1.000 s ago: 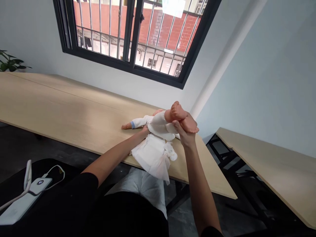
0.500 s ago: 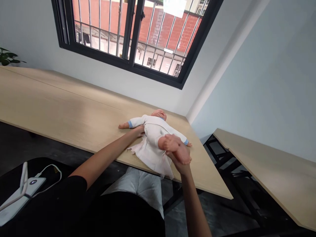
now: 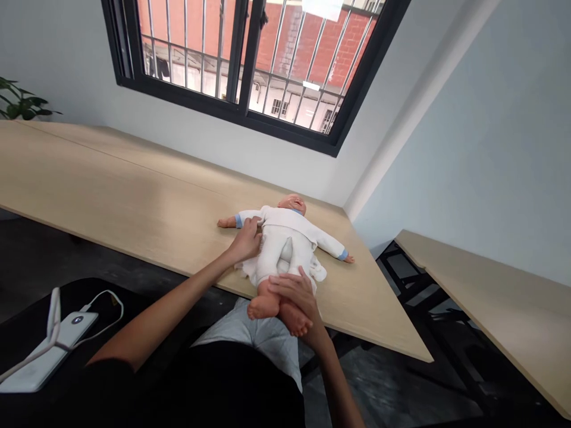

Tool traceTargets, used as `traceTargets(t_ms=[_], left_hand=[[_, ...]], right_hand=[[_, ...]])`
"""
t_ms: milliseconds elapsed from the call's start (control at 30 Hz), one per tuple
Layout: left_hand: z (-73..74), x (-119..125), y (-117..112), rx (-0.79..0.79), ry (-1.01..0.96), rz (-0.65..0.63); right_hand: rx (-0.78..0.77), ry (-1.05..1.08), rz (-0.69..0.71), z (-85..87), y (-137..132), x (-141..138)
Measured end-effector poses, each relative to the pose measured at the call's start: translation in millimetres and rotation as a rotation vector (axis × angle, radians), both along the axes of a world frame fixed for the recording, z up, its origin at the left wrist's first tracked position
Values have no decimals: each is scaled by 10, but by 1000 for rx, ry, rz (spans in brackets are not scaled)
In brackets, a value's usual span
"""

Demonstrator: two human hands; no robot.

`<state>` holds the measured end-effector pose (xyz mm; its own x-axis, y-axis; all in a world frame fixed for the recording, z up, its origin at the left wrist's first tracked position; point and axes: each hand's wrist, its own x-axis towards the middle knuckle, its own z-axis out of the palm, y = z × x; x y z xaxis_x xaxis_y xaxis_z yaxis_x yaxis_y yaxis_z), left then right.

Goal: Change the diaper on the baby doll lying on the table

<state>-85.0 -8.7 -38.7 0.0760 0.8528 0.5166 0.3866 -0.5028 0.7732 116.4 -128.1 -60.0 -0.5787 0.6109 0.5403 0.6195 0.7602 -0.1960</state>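
A baby doll [image 3: 285,221] lies on its back on the table, head toward the window, arms spread. It wears a white top with blue cuffs and white leggings. My left hand [image 3: 248,242] is beside the doll's waist, fingers curled at the edge of its clothing; whatever is between the fingertips is hidden. My right hand [image 3: 296,292] is closed over the doll's lower legs, near the bare feet [image 3: 263,305], which jut past the table's front edge. A thin white cloth [image 3: 318,271] is spread under the hips and legs, partly covered by the doll.
The long wooden table [image 3: 143,208] runs left along the wall below a barred window [image 3: 241,110]. A second table [image 3: 486,297] stands at the right, across a gap. A white power bank [image 3: 53,351] with a cable lies at lower left. A plant [image 3: 27,106] is at far left.
The doll's legs have come down from a raised position, with my right hand moving down and left with them. My left hand has drawn out from under the doll's side.
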Motion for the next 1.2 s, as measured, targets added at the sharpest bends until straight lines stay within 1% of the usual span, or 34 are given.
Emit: traceTargets(t_ms=[33,67,133,200,300,367,500,600,700,767,867,967,1033,1067,1100,1133,1200], left_hand=[[17,-23,-131,28,18,22],[38,-42,-266,30,42,-6],[82,-64,-523,-50,33,-42],[108,-75,-724,-135,17,-74],[93,-79,-918,-246,-22,-135],[64,-68,-1017,-294,-28,-164],[55,-3,-1205,-308,52,-137],[85,17,-1252,-312,78,-108],[86,-47,-1201,-324,42,-88],[70,-112,-1159,-347,-3,-106],[63,-184,-1145,-375,-50,-143],[90,-208,-1170,-378,-47,-207],[114,-203,-1171,-339,1,-227],[123,-193,-1162,-303,40,-218],[130,-177,-1146,-262,85,-202],[136,-154,-1123,-219,134,-185],[148,-86,-1067,-156,239,-163]], right_hand=[[15,-3,38,2,-78,30],[29,-2,70,3,-138,46],[61,0,103,1,-201,47],[94,-13,89,-8,-215,36],[152,-83,8,-25,-227,58],[171,-137,-54,-22,-262,104],[139,-191,-134,38,-381,256],[143,-171,-194,90,-454,423],[173,-141,-258,126,-484,618],[159,-149,-296,140,-503,750],[87,-194,-366,137,-594,945],[96,-225,-514,107,-790,1084],[168,-232,-639,102,-940,1055],[203,-226,-679,111,-1005,981],[227,-211,-685,126,-1057,865],[237,-182,-663,147,-1093,712],[174,-136,-504,194,-1112,345]])
